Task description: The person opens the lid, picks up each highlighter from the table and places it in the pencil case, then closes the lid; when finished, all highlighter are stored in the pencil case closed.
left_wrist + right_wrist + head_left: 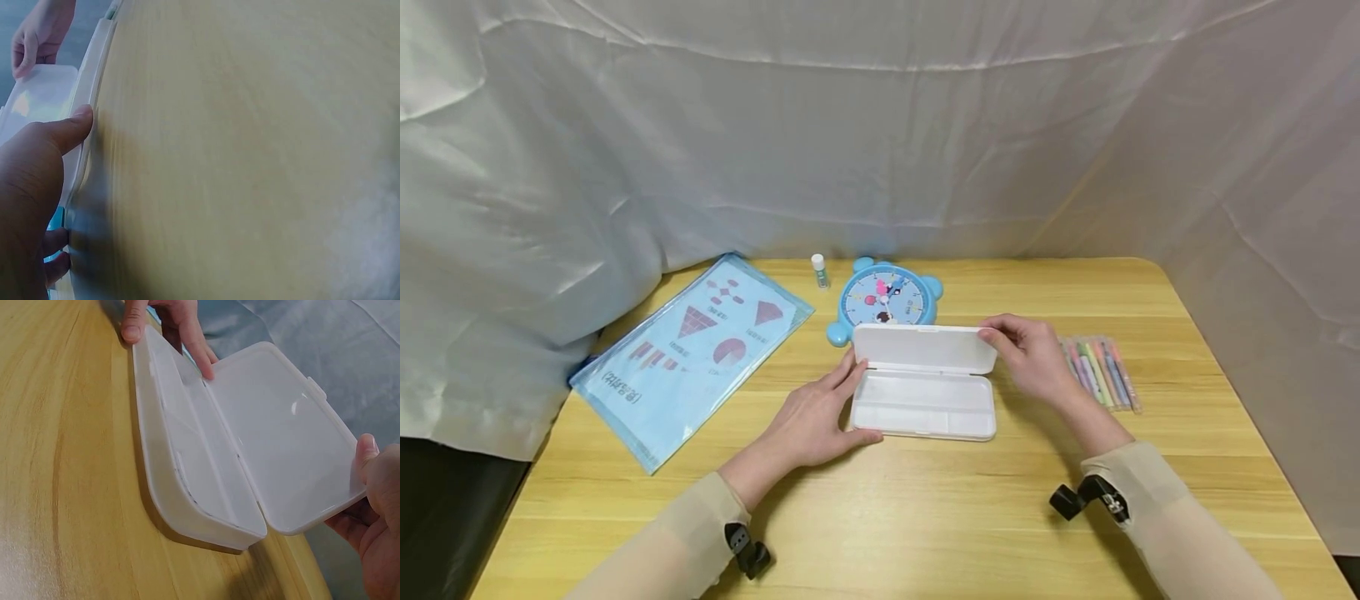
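Beige sleeves [662, 542], each fitted with a black device [747, 550] at the wrist, are stretched over the wooden table [925, 517] from the near left and near right. Between the hands, the white case [917, 417] is laid open on the tabletop. Its left end is spanned by the left hand [811, 419]: the thumb is pressed to the near edge, the index finger is placed at the hinge corner, and the wide gap between them is filled by the case. This hand is held low, back upward. By the right hand [1033, 358], raised above the table, the right upper corner of the lid [917, 350] is pinched, with the thumb on the inner face and the fingers bent behind. The lid is held up from the far hinge. To the right, coloured markers [1101, 375] are laid side by side; to the left, a blue folder [700, 396] is set slanting. Beyond the lid, a blue clock [857, 304] is partly hidden, with a glue stick [820, 272] stood to its left. The far side is backed by a grey curtain [925, 150].
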### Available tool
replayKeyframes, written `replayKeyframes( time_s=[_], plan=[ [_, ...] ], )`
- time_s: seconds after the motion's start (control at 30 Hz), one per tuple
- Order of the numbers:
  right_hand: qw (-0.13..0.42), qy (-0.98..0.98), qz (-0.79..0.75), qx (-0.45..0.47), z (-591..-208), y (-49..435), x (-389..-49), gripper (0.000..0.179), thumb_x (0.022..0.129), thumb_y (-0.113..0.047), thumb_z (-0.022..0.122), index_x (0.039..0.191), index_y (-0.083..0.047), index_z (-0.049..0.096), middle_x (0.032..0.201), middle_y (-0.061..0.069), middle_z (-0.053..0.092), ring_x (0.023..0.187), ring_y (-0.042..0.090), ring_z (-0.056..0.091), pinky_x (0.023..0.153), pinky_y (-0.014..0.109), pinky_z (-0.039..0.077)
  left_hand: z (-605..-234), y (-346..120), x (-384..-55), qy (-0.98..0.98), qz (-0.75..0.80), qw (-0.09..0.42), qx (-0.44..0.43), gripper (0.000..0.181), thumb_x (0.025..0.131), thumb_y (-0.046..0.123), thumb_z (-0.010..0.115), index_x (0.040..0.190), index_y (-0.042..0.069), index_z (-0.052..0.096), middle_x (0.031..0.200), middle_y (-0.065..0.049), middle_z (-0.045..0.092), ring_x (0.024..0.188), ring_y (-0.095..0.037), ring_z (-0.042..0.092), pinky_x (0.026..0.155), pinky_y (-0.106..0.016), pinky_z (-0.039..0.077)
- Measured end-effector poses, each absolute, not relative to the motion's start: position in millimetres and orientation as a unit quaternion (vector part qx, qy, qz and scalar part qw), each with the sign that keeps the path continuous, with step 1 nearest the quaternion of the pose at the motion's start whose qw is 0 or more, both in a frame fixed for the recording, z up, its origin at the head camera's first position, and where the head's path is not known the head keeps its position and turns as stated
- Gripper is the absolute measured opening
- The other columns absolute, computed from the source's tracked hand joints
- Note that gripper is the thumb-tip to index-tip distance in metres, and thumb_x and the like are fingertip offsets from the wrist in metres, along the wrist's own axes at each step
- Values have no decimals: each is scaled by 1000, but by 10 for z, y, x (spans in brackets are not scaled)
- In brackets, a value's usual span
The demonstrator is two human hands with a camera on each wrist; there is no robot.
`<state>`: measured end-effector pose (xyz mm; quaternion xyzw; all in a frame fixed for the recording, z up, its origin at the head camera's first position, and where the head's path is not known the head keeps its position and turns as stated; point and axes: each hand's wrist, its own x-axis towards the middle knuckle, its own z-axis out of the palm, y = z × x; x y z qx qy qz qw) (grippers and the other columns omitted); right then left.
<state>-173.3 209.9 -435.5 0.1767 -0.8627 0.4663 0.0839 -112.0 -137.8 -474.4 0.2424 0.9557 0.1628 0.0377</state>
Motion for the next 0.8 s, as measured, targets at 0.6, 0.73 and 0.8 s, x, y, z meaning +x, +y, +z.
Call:
replayKeyframes(
  time_s=[0.6,0.73,0.8],
  plan=[
    [74,-863,471,166,-4362,2106,-1745,18,105,-15,68,106,0,79,90,9,76,69,20,58,59,24,45,-4700,-1462,-1118,945,168,42,277,86,103,63,55,168,13,30,174,-9,14,145,-38,47,115,-56,38],
    [64,-867,469,157,-4351,2108,-1751,21,106,-18,67,107,-1,79,92,9,77,71,24,60,61,24,46,-4682,-1440,-1114,948,160,48,271,87,102,63,58,168,13,30,175,-9,13,145,-41,46,116,-57,36],
    [60,-869,467,152,-4343,2107,-1752,23,107,-20,67,109,-1,79,93,10,77,73,26,60,62,25,46,-4670,-1426,-1113,949,159,51,267,88,102,63,59,168,13,29,175,-9,13,144,-45,46,115,-57,37]
  ],
)
